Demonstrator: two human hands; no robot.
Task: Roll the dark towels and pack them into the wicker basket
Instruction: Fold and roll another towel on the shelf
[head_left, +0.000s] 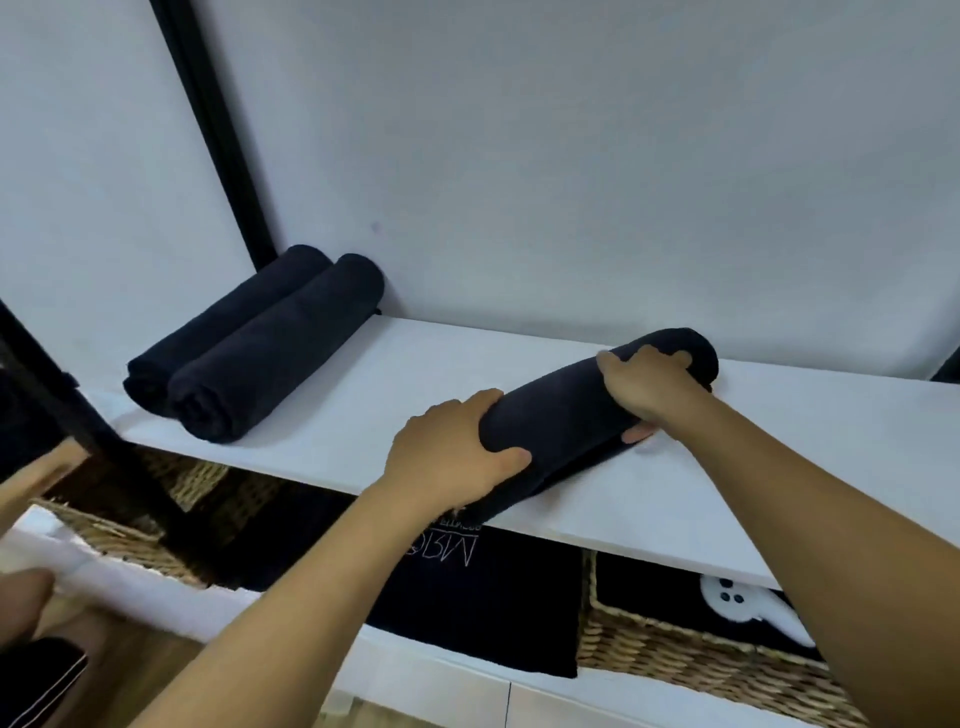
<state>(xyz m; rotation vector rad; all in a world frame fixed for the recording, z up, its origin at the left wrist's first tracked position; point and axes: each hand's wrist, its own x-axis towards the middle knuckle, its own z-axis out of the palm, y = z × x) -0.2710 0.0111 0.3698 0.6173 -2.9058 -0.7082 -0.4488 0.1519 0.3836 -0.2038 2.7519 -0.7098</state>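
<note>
- Your left hand (457, 452) grips the near end of a dark towel roll (566, 410), with the fingers curled over its top and the thumb on the side facing you.
- Your right hand (647, 389) grips the far end of the same roll, fingers wrapped over the top.
- The roll lies on a white shelf (415, 374), slanting from seven o'clock to one o'clock, and its near end reaches the shelf's front edge.
- At ten o'clock from your hands, well apart, two more rolled towels lie side by side and touching: the back towel (228, 322) and the front towel (280, 353).
- A white wall (571, 156) stands behind the shelf.
- Below the shelf at five o'clock sits a wicker basket (675, 654) with dark cloth inside.
- At six o'clock hangs a black cloth (493, 613) with pale lettering.
- At eight o'clock is a second basket (119, 535).
</note>
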